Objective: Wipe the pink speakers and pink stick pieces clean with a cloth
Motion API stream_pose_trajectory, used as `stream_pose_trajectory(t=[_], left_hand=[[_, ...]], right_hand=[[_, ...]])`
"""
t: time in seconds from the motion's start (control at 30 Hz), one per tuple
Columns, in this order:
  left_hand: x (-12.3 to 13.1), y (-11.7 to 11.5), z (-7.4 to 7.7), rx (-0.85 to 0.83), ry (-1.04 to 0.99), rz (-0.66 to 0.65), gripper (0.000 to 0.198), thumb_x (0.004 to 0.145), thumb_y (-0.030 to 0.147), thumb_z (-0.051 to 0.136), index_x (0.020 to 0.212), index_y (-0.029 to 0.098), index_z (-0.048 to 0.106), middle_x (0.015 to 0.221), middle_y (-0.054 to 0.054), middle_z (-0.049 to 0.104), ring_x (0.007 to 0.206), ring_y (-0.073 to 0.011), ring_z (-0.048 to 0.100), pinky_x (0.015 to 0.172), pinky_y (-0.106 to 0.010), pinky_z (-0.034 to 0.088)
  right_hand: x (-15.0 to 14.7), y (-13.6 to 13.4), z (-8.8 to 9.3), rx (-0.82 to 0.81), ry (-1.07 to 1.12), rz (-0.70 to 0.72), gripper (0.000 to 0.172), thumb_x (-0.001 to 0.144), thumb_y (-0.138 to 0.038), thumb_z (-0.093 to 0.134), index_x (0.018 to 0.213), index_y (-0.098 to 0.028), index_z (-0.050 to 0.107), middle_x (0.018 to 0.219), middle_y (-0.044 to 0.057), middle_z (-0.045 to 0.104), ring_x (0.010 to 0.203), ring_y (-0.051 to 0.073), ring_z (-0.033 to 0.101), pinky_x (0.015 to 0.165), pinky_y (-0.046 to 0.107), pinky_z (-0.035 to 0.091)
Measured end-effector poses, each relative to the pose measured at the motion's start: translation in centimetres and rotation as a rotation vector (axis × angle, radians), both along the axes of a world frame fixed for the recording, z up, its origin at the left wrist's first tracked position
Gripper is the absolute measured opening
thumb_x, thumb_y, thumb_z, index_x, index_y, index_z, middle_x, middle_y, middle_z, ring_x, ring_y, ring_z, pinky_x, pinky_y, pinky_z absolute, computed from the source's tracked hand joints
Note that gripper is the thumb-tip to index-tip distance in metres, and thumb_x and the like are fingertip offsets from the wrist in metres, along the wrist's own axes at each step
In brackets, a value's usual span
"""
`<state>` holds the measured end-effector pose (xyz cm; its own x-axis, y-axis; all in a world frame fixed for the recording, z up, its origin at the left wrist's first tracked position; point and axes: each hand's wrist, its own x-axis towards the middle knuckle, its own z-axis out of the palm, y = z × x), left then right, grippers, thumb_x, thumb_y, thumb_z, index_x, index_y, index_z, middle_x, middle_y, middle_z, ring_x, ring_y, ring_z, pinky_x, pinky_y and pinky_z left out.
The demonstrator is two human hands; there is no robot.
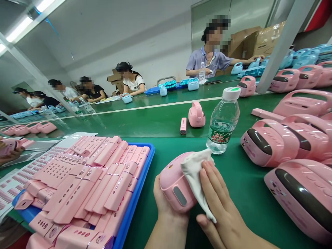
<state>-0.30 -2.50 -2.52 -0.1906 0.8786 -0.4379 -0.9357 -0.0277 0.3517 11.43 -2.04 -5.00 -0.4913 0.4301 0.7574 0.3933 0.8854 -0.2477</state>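
Observation:
My left hand (169,211) is wrapped under a pink portable speaker (176,193), tilted, with a grey oval on its near end and a small printed decoration on its side. Against its upper right face lies a white cloth (194,169). My right hand (218,200) presses this cloth flat onto the speaker, fingers together and thumb lower down. The cloth hides part of the casing, and the left fingers are mostly hidden beneath it. A clear bottle (221,121) with a green label stands just beyond both hands.
Left, a blue tray (135,200) is heaped with pink button bars (95,183). Finished-looking pink speakers (298,193) line the right side. Ahead on the green table (155,119) stand a small pink speaker (197,114) and a pink bar (183,126). Several people sit across.

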Motion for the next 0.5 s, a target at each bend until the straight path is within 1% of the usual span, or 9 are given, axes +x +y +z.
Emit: stream_pose_trajectory(t=[0.07,0.17,0.23,0.3,0.4,0.47,0.5], left_hand=[[0.1,0.0,0.0,0.023,-0.040,-0.022,0.040,0.078,0.037,0.040,0.085,0.010,0.069,0.087,-0.012,0.068,0.091,-0.0258,0.062,0.087,-0.035,0.047],[0.1,0.1,-0.4,0.034,-0.038,-0.006,0.038,0.078,0.038,0.039,0.077,0.014,0.068,0.075,-0.008,0.067,0.078,-0.0216,0.064,0.080,-0.032,0.049],[0.0,0.3,-0.8,0.029,-0.016,0.015,0.033,0.077,0.037,0.042,0.073,0.016,0.067,0.070,-0.007,0.067,0.073,-0.0206,0.063,0.074,-0.032,0.050],[0.0,0.4,-1.1,0.002,0.006,0.064,0.027,0.075,0.035,0.046,0.069,0.017,0.065,0.067,-0.005,0.066,0.066,-0.0194,0.063,0.065,-0.031,0.051],[-0.1,0.3,-1.1,-0.076,0.019,0.136,0.022,0.073,0.034,0.050,0.064,0.018,0.062,0.060,-0.003,0.064,0.058,-0.0178,0.060,0.056,-0.030,0.049],[-0.1,0.2,-0.7,-0.109,0.036,0.130,0.023,0.073,0.035,0.050,0.065,0.018,0.063,0.061,-0.004,0.065,0.059,-0.0187,0.061,0.055,-0.030,0.050],[-0.1,0.1,-0.5,-0.110,0.048,0.103,0.025,0.073,0.036,0.050,0.067,0.017,0.064,0.064,-0.005,0.066,0.062,-0.0202,0.062,0.057,-0.032,0.051]], right_hand=[[0.0,-0.1,0.0,-0.040,-0.025,-0.011,0.067,0.094,-0.041,0.023,0.142,-0.002,-0.003,0.151,0.012,-0.004,0.137,0.030,0.002,0.110,0.044,0.014],[-0.1,-0.2,-0.2,-0.136,-0.049,-0.050,0.071,0.093,-0.042,0.028,0.142,-0.002,-0.005,0.150,0.014,-0.007,0.137,0.030,0.001,0.107,0.045,0.022],[-0.2,-0.2,-0.4,-0.226,-0.039,-0.063,0.071,0.093,-0.042,0.030,0.142,-0.005,-0.005,0.151,0.013,-0.005,0.137,0.029,0.002,0.105,0.045,0.027],[-0.2,-0.1,-0.3,-0.332,-0.006,-0.049,0.070,0.092,-0.042,0.031,0.143,-0.009,-0.004,0.151,0.011,-0.001,0.137,0.028,0.004,0.105,0.046,0.027],[-0.2,0.4,0.2,-0.556,0.114,0.028,0.066,0.092,-0.045,0.031,0.144,-0.016,0.002,0.152,0.008,0.007,0.137,0.025,0.008,0.109,0.048,0.016],[0.0,1.1,0.8,-0.767,0.259,0.093,0.065,0.092,-0.049,0.030,0.144,-0.017,0.009,0.150,0.007,0.015,0.137,0.023,0.013,0.110,0.045,0.013],[0.1,1.6,1.2,-0.884,0.335,0.134,0.064,0.091,-0.051,0.030,0.143,-0.017,0.015,0.149,0.008,0.021,0.136,0.023,0.017,0.111,0.043,0.014]])
